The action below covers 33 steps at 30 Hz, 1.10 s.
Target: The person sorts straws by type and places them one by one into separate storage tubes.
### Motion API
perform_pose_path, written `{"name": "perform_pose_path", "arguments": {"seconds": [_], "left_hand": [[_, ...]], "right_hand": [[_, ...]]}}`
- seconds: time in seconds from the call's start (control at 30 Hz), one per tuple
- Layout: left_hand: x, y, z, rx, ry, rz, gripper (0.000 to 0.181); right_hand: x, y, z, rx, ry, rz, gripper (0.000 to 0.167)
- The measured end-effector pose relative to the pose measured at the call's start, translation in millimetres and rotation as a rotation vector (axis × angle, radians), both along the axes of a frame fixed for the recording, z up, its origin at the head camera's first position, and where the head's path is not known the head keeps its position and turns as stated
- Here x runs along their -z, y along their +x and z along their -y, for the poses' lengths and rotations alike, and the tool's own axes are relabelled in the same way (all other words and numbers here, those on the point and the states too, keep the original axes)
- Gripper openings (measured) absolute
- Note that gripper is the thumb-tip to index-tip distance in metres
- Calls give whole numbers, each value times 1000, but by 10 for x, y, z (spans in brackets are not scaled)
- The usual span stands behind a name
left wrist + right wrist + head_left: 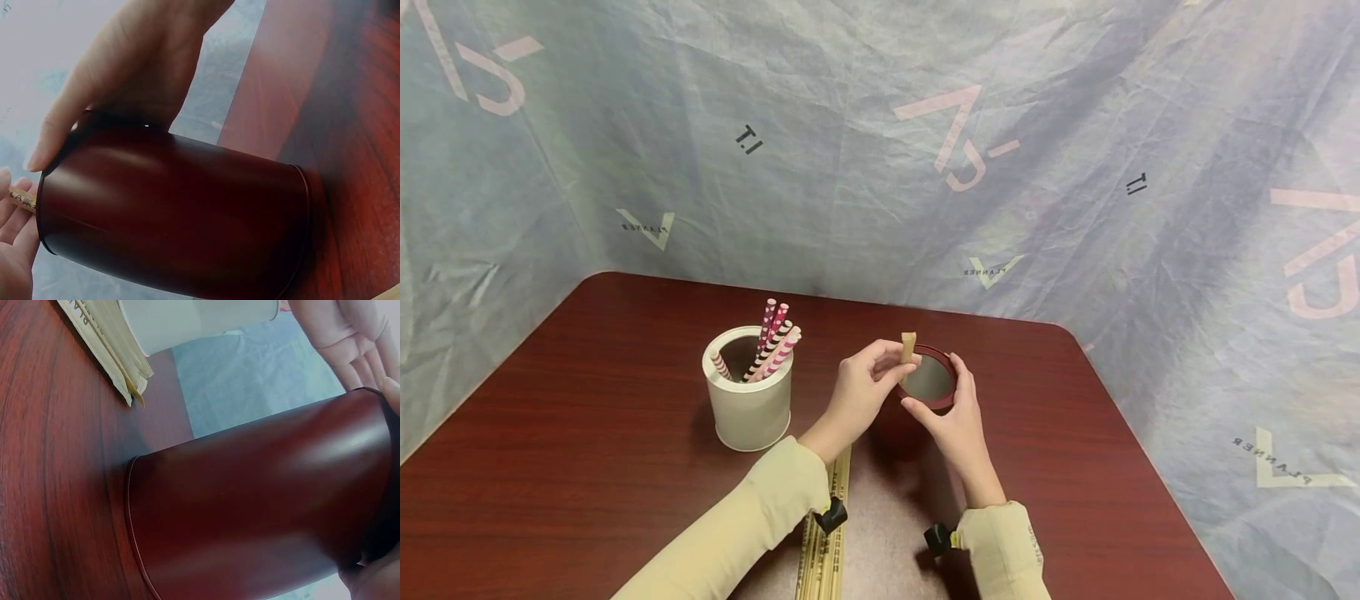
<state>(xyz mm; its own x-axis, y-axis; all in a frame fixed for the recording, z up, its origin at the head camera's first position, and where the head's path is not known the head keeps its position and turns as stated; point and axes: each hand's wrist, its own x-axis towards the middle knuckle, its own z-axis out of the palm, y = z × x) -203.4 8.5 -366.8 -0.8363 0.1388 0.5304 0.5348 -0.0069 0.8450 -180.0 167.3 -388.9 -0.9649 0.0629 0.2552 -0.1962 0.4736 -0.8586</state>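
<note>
**Packet [908,343] held upright at the red can [175,206], between left hand [861,392] and right hand [958,425]**

A printed cloth [850,100] hangs beyond both hands; a red-brown table [550,375] lies beneath them. The red can stands upright between the hands. The right thumb and fingers curl about its rim, spread to the can's width. The white can [752,412] stands to the left of the left hand, holding patterned straws [767,354]. A bundle [822,554] of similar packets lies under the left wrist, its long axis running away from the person. The left hand, nearly closed, pinches one packet between thumb and fingers, just beside the rim's left edge. This packet's long axis is near vertical, roughly parallel to the can's; the left hand is nearer it than the right. How deep its lower end reaches is hidden.

Writing: the cloth bears large pink characters, pale V shapes with PLANNER in mirror image, and small black letters T and I. The bundle shows PLA, the rest illegible; the held packet shows an A beside unclear marks. No lettering shows on either can.
</note>
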Motion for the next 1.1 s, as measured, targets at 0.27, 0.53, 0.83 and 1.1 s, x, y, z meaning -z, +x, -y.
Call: {"name": "perform_pose_path", "arguments": {"seconds": [0.27, 0.53, 0.83, 1.1], "left_hand": [[43, -36, -5, -7, 13, -2, 22], [11, 39, 49, 40, 76, -22, 28], [-160, 266, 220, 72, 140, -41, 34], [-212, 416, 375, 87, 194, -49, 34]], "right_hand": [[10, -7, 6, 1, -8, 3, 95], [15, -6, 5, -19, -15, 11, 93], [18, -13, 5, -5, -3, 20, 97], [28, -18, -7, 1, -14, 13, 97]]}}
